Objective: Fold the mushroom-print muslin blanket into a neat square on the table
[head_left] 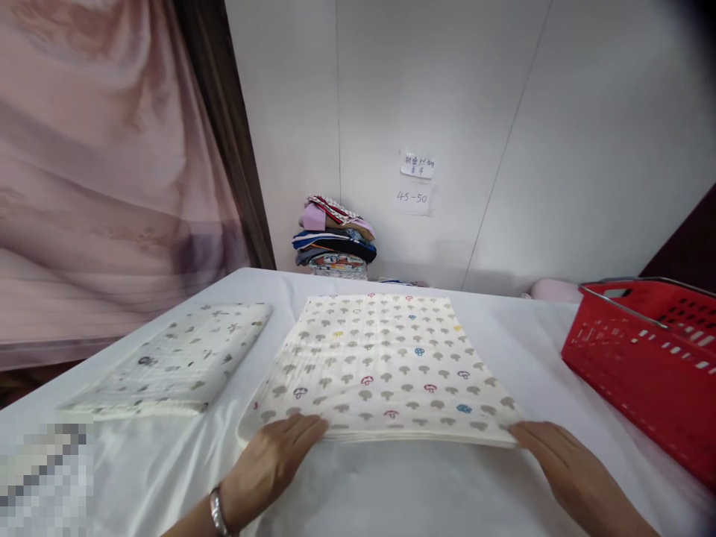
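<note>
A folded white muslin cloth (385,365) with grey, red, blue and yellow mushroom prints lies spread in front of me, its stacked layers showing along the near edge. My left hand (274,455), with a silver bracelet at the wrist, grips that edge near its left end. At the near right corner, my right hand (564,459) holds the same cloth, fingers together on top. Both thumbs are hidden. To the left lies a second folded cloth (184,358), white with small scattered prints, apart from my hands.
White fabric covers the table (403,485). A red plastic basket (632,358) with a metal handle stands at the right. Beyond the far edge is a pile of folded clothes (335,239) against the wall. A pink curtain (106,164) hangs at the left.
</note>
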Motion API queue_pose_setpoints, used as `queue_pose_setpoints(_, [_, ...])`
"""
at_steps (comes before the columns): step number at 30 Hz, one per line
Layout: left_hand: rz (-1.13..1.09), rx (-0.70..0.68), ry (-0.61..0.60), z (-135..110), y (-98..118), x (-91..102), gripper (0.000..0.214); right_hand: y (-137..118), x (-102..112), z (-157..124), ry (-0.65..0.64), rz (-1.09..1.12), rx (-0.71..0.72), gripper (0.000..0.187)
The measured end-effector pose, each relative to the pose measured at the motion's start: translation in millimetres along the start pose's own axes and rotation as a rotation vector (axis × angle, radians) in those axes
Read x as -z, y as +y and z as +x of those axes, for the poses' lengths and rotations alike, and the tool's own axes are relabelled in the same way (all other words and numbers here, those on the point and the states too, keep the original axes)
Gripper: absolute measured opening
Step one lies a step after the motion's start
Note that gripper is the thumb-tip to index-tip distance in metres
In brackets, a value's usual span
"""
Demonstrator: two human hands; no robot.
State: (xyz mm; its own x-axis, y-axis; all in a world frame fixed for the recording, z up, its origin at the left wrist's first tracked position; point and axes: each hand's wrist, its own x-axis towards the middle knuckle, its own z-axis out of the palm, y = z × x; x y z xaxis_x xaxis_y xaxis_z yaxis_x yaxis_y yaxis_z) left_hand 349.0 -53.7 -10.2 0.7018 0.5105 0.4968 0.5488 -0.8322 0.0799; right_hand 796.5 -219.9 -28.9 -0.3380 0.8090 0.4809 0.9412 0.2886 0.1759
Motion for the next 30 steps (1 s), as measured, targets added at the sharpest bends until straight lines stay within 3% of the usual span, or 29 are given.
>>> queue_pose_setpoints(3, [-0.006, -0.102, -0.145, -6, 3, -1.8, 0.026, -4, -2, -10, 0.008, 0.021, -0.013, 0.048])
queue_pose_setpoints(9, [0.016, -0.108, -0.174, -16, 16, -11.5, 0.019, -13, -20, -27, -0.016, 0.076, -0.055, 0.069])
queue_pose_setpoints(16, [0.086, -0.112, -0.126, -30, 18, -8.1, 0.027, -17, -21, -32, 0.004, 0.024, 0.010, 0.047])
queue_pose_setpoints(24, [0.075, 0.039, -0.163, -41, 14, -5.0, 0.028, -22, -25, -42, -0.049, 0.008, 0.030, 0.047])
queue_pose_setpoints(30, [0.082, 0.197, -0.205, -51, 3, 4.1, 0.027, 1, -53, -72, -0.011, 0.080, 0.102, 0.071])
